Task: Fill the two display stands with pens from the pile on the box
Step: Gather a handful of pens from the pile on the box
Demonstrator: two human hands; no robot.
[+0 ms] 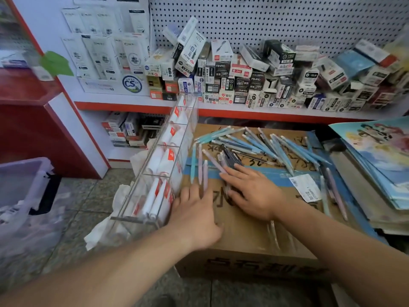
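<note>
A pile of light-blue, pink and dark pens [265, 147] lies scattered across the top of a cardboard box [247, 235]. One clear acrylic display stand [168, 151] leans against the box's left side; its compartments hold white rolls with red labels. My left hand [194, 218] rests on the box with straight fingers touching three pens [200, 169] that lie side by side. My right hand [254, 191] lies flat on a small bunch of dark and pink pens [231, 157], fingers straight. A second stand is not in view.
A shelf behind the box is heaped with small pen cartons [243, 74] under a pegboard. Stacked picture books [380, 165] sit at the box's right edge, with stray pens [334, 191] and a white label [306, 188] beside them. A clear plastic bin [22, 180] stands on the floor at left.
</note>
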